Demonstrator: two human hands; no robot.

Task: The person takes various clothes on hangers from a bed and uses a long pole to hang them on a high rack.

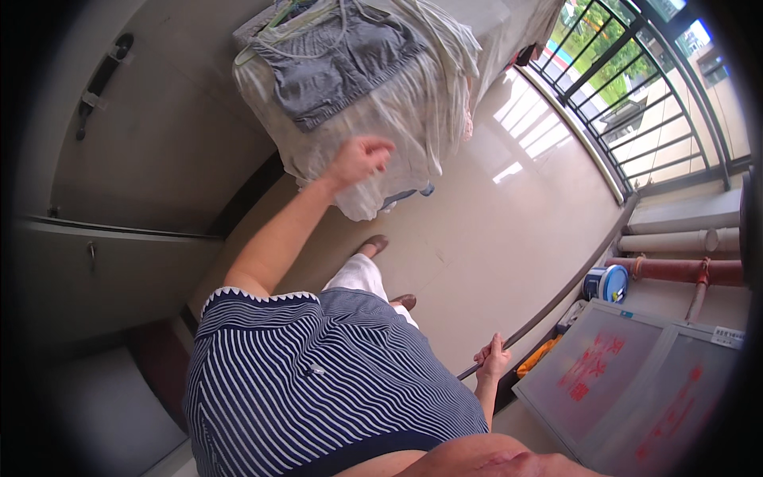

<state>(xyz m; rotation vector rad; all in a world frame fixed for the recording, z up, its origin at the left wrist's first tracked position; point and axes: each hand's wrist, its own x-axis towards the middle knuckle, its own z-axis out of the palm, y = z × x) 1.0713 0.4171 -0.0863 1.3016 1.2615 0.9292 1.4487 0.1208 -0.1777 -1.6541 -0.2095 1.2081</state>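
My left hand (362, 162) is held out in front of the hanging laundry, its fingers curled in, with nothing visible in them. Just beyond it hang grey shorts (342, 67), laid over a pale, loosely draped cloth (413, 127). A light-coloured hanger (326, 40) lies across the top of the shorts. Low on my right side, my right hand (493, 359) is closed around a thin dark rod (469, 372). One end of the rod points back toward my body; its other end is hard to tell from the dark floor border.
Cabinet doors with a dark handle (103, 83) line the left. On the right stand a cabinet (604, 374) with red writing, a blue-lidded bucket (612, 283), an orange item (539, 359) and red pipes (675, 270). A metal railing (628, 103) borders the glossy tiled floor (477, 230).
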